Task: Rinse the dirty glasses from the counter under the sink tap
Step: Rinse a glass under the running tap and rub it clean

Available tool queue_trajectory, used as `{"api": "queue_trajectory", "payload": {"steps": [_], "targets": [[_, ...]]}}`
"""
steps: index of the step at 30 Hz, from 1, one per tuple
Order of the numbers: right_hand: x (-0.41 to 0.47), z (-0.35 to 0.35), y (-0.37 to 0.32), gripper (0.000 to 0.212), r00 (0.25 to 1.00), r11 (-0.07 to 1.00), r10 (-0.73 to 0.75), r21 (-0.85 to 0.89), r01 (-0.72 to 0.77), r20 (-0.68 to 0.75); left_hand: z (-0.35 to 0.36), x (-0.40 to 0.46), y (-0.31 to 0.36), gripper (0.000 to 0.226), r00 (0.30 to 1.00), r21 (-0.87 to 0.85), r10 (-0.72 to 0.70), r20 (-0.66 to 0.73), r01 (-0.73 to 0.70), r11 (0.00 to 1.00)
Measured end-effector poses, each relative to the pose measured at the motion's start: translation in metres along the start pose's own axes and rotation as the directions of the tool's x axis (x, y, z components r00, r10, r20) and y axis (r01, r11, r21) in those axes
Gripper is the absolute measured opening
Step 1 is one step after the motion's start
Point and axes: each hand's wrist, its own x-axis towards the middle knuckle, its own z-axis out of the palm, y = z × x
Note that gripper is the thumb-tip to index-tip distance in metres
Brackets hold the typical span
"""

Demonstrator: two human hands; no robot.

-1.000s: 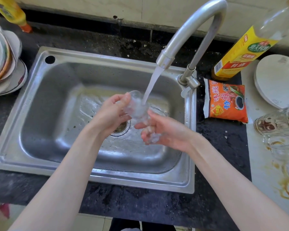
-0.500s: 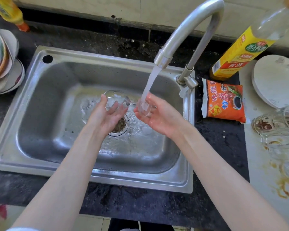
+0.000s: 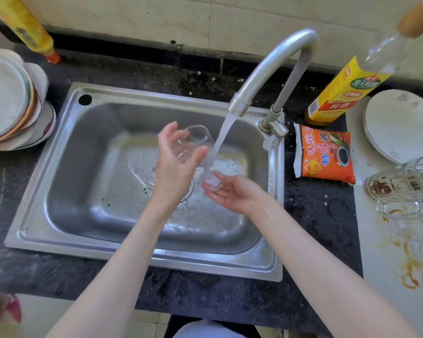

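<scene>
A clear glass is held over the steel sink, tilted with its mouth toward the back. My left hand grips it from the near side, fingers curled round its wall. Water runs from the curved tap just to the right of the glass and lands on the fingertips of my right hand, which lies palm up and relaxed under the stream. Several dirty glasses lie on the stained counter at the right.
A stack of plates stands left of the sink. An orange sauce packet, a yellow-labelled bottle and a white round board sit to the right. A yellow bottle stands at the back left.
My left hand has lifted the glass higher and closer to the stream. My right hand has dropped lower and turned palm up under the water. The view has tilted, so the scene sits lower.
</scene>
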Motion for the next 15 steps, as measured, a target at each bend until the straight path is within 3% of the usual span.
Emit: {"api": "queue_trajectory", "payload": {"steps": [2, 8, 12, 15], "targets": [[0.000, -0.004, 0.001, 0.032, 1.000, 0.999, 0.001, 0.040, -0.001, -0.020, 0.001, -0.002, 0.000, 0.071, 0.992, 0.060, -0.049, 0.115, 0.042, 0.997], [-0.008, -0.012, 0.001, 0.036, 1.000, 0.998, -0.024, 0.058, 0.024, 0.000, 0.001, -0.010, 0.010, 0.063, 0.930, 0.132, -0.009, 0.366, -0.042, 0.990], [-0.016, -0.011, 0.000, 0.041, 0.998, 0.997, -0.047, 0.061, 0.049, -0.028, 0.003, -0.017, 0.016, 0.065, 0.930, 0.119, -0.028, 0.367, -0.017, 0.993], [-0.021, -0.012, -0.002, 0.021, 0.998, 0.999, -0.033, 0.022, 0.034, -0.048, 0.003, -0.022, 0.019, 0.063, 0.948, 0.116, -0.020, 0.317, -0.017, 0.993]]}}
